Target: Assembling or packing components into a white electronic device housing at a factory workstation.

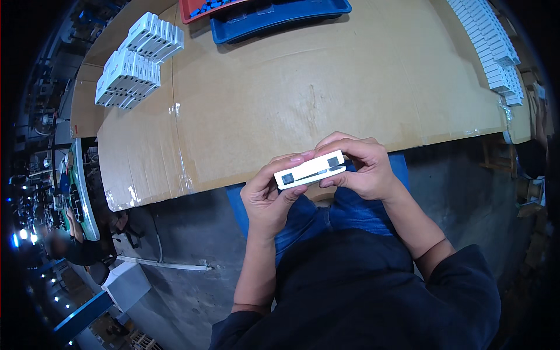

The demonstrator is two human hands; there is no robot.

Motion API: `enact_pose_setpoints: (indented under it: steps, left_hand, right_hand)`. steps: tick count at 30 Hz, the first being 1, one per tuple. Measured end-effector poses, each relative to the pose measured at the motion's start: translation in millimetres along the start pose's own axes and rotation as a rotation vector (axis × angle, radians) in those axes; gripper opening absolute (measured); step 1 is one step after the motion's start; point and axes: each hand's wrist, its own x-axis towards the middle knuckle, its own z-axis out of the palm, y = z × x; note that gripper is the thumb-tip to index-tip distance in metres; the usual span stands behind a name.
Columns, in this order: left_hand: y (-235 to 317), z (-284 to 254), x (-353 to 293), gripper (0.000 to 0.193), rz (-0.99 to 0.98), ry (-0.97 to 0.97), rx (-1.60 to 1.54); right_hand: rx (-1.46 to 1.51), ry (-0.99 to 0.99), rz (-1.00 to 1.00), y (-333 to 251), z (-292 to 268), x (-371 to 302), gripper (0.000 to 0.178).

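Between my two hands, just past the near edge of the table, is a slim white plastic case [310, 168] with a dark square pad near each end. A narrow gap runs along its lower side, widest toward the right, where the two halves stand slightly apart. My left hand [263, 201] grips the left end, thumb below and fingers above. The right end is pinched by my right hand [371, 173], its thumb under the case near the gap. The far side of the case is hidden by my fingers.
Stacked white cases [129, 76] stand at the table's left, and long rows of white pieces [487, 44] line the far right. At the back, a blue tray [280, 23] adjoins a red tray [188, 13] holding small blue parts. Cardboard [251, 105] covers the table. Another person [81, 248] is at far left.
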Motion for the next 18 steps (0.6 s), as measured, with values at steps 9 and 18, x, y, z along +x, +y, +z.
enact_pose_setpoints:
  steps: [9,18]
  left_hand:
    - [1.3,1.4,-0.3,0.041,-0.009,0.009,0.021]
    - [-1.2,2.5,-1.8,0.044,-0.030,0.045,-0.021]
  right_hand:
    - [-0.008,-0.002,-0.014,2.9,-1.6,-0.7,0.033]
    - [0.027,0.008,0.013,5.5,1.6,-3.4,0.032]
